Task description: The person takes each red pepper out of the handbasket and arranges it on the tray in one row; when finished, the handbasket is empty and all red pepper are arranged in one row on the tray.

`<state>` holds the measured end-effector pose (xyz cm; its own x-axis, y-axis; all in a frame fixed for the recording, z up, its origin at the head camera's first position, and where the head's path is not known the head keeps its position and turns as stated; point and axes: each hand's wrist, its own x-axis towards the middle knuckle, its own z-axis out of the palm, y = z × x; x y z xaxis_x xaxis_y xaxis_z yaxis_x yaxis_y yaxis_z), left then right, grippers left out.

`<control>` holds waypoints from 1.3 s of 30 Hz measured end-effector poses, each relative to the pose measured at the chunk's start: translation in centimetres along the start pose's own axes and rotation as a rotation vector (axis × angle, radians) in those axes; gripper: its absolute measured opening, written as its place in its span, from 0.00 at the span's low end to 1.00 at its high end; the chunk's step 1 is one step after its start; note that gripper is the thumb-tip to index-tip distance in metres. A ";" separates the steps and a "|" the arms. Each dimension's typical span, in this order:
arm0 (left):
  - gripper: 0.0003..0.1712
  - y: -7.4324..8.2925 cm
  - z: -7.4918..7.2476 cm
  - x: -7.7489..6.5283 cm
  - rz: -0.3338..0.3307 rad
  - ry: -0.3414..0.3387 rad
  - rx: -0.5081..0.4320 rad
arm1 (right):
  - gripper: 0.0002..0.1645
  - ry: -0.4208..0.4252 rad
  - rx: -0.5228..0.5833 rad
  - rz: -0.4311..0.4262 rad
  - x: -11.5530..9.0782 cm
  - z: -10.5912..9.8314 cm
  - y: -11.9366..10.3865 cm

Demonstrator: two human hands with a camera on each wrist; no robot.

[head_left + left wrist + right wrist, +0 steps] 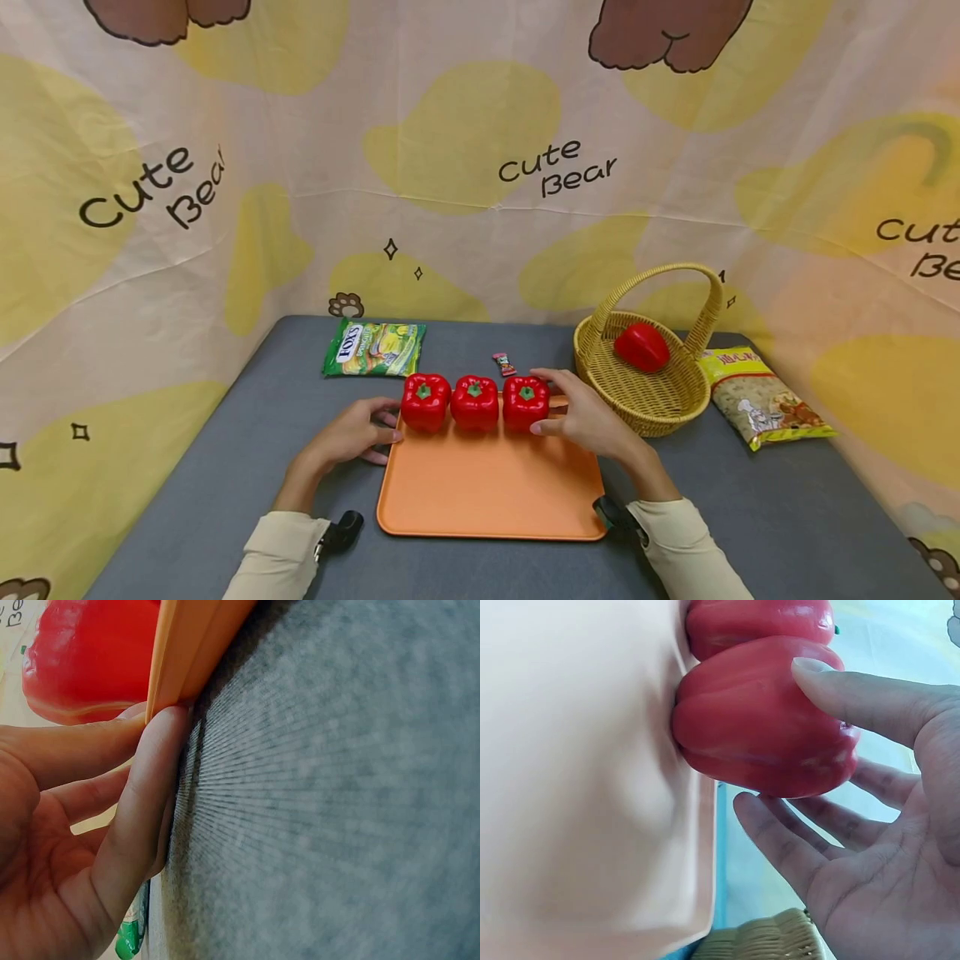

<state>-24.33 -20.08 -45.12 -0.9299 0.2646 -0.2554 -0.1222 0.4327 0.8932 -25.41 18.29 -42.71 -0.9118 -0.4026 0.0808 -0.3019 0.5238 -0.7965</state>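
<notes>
the right red bell pepper (526, 406) stands stem up near the far edge of the orange tray (495, 492), with the middle red bell pepper (475, 406) and the left red bell pepper (425, 404) lined up close beside it. the right hand (577, 412) holds that right pepper between its thumb, laid on the near side, and fingers set round the far side; how firmly they press i cannot tell. the left hand (351, 433) pinches the tray's left rim, thumb above and a finger beneath — well away from any firm hold on the left pepper. the peppers' even, glossy skins suggest hollow plastic, so i would judge them light, fairly stiff and a little slippery, hard to bruise but easy to tip. the broad flanks look the best place to take hold, thumb and fingers opposed below the shoulder; the short green stem would give little purchase. the tray looks thin yet rigid, its raised rim a natural handhold — though a tilt could slide the peppers. to the right, the wicker basket (633, 396) holds a fourth red bell pepper (642, 347) lying on its side.
</notes>
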 end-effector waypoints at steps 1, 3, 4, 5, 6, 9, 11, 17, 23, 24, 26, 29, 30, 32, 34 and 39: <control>0.34 0.0 0.0 0.0 0.003 0.000 0.000 | 0.51 -0.002 0.005 0.001 0.0 -0.1 0.0; 0.34 -0.1 -0.1 0.0 0.007 -0.002 -0.003 | 0.50 -0.007 0.025 -0.001 0.0 -0.3 -0.1; 0.35 -0.1 -0.1 0.0 0.009 -0.002 -0.003 | 0.50 -0.011 0.040 -0.001 -0.1 -0.4 -0.2; 0.35 -0.1 -0.1 0.0 0.009 -0.001 0.000 | 0.49 -0.012 0.046 -0.003 -0.1 -0.5 -0.3; 0.35 -0.1 -0.1 0.0 0.009 -0.001 0.004 | 0.49 -0.013 0.050 -0.005 -0.2 -0.6 -0.4; 0.36 -0.1 -0.1 0.0 0.004 0.001 0.011 | 0.48 -0.007 0.045 -0.014 -0.5 -1.0 -0.7; 0.36 0.0 -0.1 0.0 0.002 0.001 0.013 | 0.47 0.007 0.038 -0.025 -0.7 -1.3 -1.0; 0.36 0.1 0.0 0.0 0.005 -0.002 0.009 | 0.44 0.057 0.002 -0.054 -1.5 -2.5 -1.7; 0.35 0.0 0.0 0.0 0.006 0.001 0.011 | 0.40 0.130 -0.081 -0.086 -2.3 -4.6 -1.4; 0.35 0.0 0.0 0.0 0.006 0.001 0.010 | 0.39 0.141 -0.096 -0.092 -2.3 -4.9 -1.3; 0.35 0.0 0.0 0.0 0.007 0.001 0.007 | 0.38 0.159 -0.122 -0.102 -2.5 -5.6 -1.0; 0.35 0.0 0.0 0.0 0.006 0.003 0.004 | 0.35 0.172 -0.153 -0.117 -2.6 -6.6 -0.4; 0.35 -0.1 0.0 0.0 0.005 0.004 0.004 | 0.34 0.179 -0.168 -0.123 -2.6 -6.9 -0.2; 0.35 -0.1 0.0 0.0 0.003 0.004 0.009 | 0.32 0.190 -0.188 -0.128 -2.5 -7.7 0.2; 0.36 -0.1 -0.1 0.0 0.001 0.006 0.012 | 0.31 0.200 -0.216 -0.123 -2.3 -8.5 0.6; 0.36 -0.1 0.0 0.2 -0.008 0.009 0.017 | 0.28 0.187 -0.269 -0.081 -1.7 -10.7 1.8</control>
<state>-24.48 -20.11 -45.22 -0.9322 0.2530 -0.2590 -0.1239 0.4491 0.8848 -27.38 27.92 -37.86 -0.9096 -0.3193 0.2657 -0.4153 0.6852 -0.5983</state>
